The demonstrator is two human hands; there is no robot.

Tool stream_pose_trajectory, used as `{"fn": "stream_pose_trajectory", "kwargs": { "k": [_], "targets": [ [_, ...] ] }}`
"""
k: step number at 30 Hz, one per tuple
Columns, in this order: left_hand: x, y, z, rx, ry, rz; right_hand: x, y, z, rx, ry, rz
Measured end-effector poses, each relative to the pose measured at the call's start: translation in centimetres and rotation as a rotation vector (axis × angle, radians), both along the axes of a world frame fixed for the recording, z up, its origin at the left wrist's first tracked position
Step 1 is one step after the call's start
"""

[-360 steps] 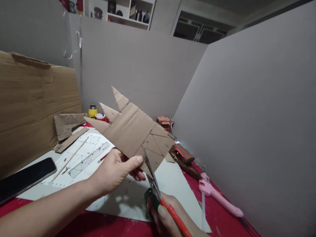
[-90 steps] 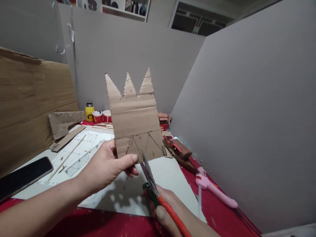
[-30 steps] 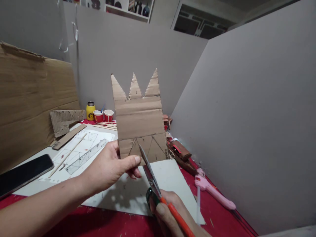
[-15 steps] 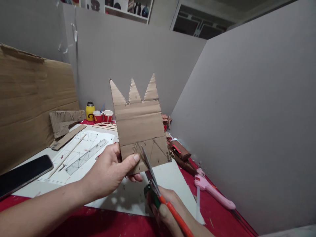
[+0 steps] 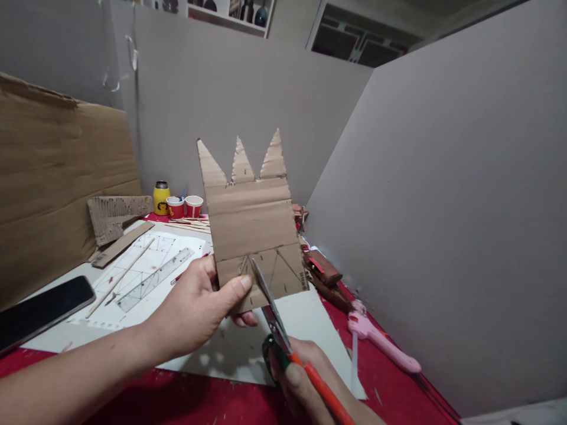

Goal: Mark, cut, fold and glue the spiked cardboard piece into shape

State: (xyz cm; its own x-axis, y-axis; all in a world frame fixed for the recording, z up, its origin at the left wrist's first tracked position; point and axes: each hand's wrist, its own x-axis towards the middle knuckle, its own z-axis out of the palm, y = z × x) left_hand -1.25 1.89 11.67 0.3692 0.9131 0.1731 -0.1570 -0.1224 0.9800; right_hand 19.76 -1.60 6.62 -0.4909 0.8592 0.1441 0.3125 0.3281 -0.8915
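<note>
A piece of cardboard [image 5: 250,218] stands upright in front of me, with three pointed spikes along its top and pencilled slanting lines near its bottom edge. My left hand [image 5: 212,298] grips its lower left side, thumb on the front and fingers behind. My right hand [image 5: 310,375] is closed round the handles of the scissors [image 5: 275,316], which are orange and green. One blade lies across the front of the cardboard's lower part, beside my left thumb; the other blade is partly hidden behind the cardboard's bottom edge.
On the left lie a phone [image 5: 46,313], a clear ruler [image 5: 155,280] and a drawn paper sheet [image 5: 133,260]. A large cardboard panel [image 5: 66,183] stands behind. Red cups [image 5: 194,206] and a yellow bottle [image 5: 162,199] are at the back. A pink glue gun [image 5: 385,342] lies right.
The scissors and my right hand have shifted slightly right and down. The cardboard and my left hand have stayed nearly where they were.
</note>
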Motion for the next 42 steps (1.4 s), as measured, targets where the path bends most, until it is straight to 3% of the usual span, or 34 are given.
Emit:
{"fn": "stream_pose_trajectory", "kwargs": {
  "k": [10,15,22,27,33,42],
  "targets": [
    [-0.2,-0.1,-0.1,0.004,0.024,0.004,0.2,1.8,-1.9,0.051,0.088,0.163],
    [-0.4,-0.1,0.3,-0.014,0.032,0.001,0.3,1.7,-1.7,0.013,0.131,0.18],
    [-1.5,0.8,1.5,0.099,-0.007,0.204,0.5,0.6,-0.2,-0.129,0.022,0.178],
    [-1.5,1.1,1.4,0.112,0.032,0.151,0.5,0.7,0.1,-0.06,-0.031,0.163],
    [-1.6,0.8,1.2,0.12,0.04,0.069,0.7,1.6,0.0,-0.006,-0.016,0.271],
    [-2.1,0.7,1.3,0.103,0.089,-0.022,0.6,1.5,0.4,0.038,-0.044,0.255]
  ]
}}
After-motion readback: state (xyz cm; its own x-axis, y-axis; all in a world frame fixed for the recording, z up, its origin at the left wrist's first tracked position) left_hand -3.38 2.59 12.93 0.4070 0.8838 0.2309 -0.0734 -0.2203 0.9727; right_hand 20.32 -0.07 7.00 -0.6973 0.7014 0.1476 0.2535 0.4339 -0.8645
